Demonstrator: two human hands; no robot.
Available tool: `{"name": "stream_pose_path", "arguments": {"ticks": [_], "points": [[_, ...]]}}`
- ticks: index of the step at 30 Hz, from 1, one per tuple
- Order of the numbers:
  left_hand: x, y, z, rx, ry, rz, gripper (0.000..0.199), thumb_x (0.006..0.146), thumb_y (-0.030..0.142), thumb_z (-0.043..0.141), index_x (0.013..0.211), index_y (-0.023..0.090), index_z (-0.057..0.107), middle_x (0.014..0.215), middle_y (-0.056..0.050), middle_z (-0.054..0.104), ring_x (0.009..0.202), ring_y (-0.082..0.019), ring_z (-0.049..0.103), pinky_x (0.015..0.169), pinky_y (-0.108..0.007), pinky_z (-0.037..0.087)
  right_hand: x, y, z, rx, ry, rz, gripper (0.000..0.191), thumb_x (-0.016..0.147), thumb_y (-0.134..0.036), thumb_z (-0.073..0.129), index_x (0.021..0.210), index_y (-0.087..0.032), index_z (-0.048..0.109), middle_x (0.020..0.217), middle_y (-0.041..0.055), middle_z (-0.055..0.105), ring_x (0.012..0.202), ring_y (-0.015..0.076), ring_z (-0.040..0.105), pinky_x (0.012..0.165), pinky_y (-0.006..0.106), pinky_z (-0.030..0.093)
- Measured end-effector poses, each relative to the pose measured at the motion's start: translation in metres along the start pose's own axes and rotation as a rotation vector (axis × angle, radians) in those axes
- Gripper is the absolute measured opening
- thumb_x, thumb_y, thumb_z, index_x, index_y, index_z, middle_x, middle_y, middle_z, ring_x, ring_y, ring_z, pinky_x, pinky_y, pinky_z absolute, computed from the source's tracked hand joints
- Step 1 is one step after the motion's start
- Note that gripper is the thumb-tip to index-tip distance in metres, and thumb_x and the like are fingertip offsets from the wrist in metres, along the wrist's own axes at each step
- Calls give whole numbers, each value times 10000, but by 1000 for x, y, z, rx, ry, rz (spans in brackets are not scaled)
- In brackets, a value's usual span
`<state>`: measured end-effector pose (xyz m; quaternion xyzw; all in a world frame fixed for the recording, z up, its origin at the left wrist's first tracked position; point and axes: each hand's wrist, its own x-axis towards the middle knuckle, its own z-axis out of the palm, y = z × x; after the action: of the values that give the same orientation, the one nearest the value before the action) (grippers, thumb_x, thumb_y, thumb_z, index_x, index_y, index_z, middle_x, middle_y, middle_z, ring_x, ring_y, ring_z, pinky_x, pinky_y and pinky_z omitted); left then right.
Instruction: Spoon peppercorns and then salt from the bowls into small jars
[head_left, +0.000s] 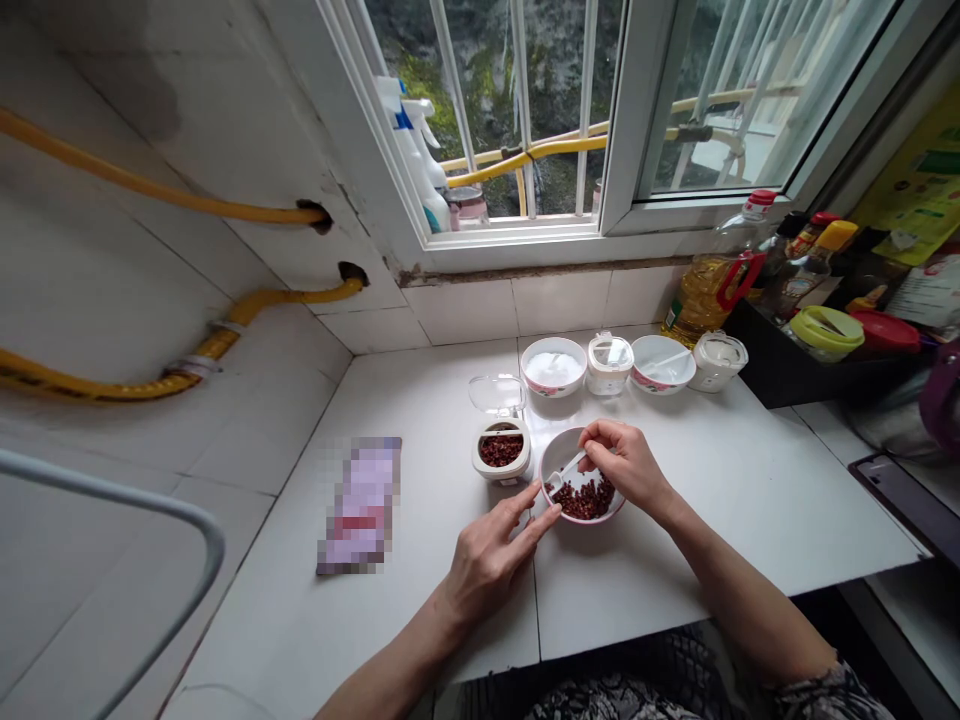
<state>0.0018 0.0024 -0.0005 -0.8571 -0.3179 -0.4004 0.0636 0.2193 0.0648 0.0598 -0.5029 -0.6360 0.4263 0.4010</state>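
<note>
My right hand (pixel 621 462) is closed on the handle of a small white spoon (pixel 564 474). The spoon's scoop end is low at the left inside of a white bowl (pixel 546 462), among dark red-brown peppercorn-like grains (pixel 589 497). With fingers stretched and apart, my left hand (pixel 491 550) has its fingertips against the bowl's left rim. Just left of the bowl stands a white seasoning jar (pixel 501 472) with its clear lid (pixel 498 393) tipped up. Similar red-brown grains fill it, and a divider crosses its top.
Behind are a bowl of white granules (pixel 555 368), a lidded jar (pixel 610 364), another bowl with a white spoon (pixel 663 364) and another jar (pixel 718 361). A blurred purple packet (pixel 367 500) lies left. An oil bottle (pixel 709 280) and a black condiment rack (pixel 772 350) stand right.
</note>
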Motion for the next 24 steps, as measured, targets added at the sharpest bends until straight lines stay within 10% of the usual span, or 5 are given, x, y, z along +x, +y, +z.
{"name": "stream_pose_path", "arguments": {"ticks": [24], "points": [[2, 0, -1, -9, 3, 6, 378, 954, 52, 464, 1267, 186, 630, 1286, -168, 635, 1047, -186, 681, 749, -254, 602, 4, 3, -6, -18, 44, 41, 119, 728, -195, 477, 702, -213, 591, 525, -14, 646, 501, 175, 641, 532, 271, 479]]}}
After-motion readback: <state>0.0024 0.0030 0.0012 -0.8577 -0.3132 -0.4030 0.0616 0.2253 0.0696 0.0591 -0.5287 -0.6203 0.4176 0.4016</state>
